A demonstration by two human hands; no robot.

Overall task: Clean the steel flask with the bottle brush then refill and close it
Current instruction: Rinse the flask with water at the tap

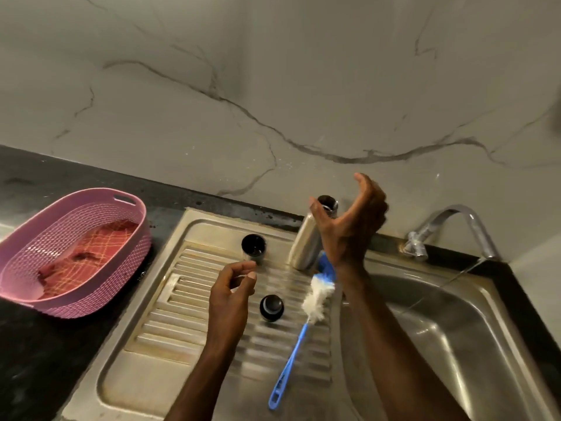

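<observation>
The steel flask stands upright and uncapped at the back of the ribbed draining board. My right hand hovers just right of the flask's neck, fingers spread, holding nothing. The bottle brush, with a blue handle and white bristles, lies on the board in front of the flask. A black inner stopper sits beside the bristles. The black cup lid stands further back. My left hand hangs loosely curled over the board between the two lids, gripping nothing.
The sink bowl lies to the right. A chrome tap at its back runs a thin stream of water. A pink woven basket with a red cloth in it rests on the dark counter at left. A marble wall rises behind.
</observation>
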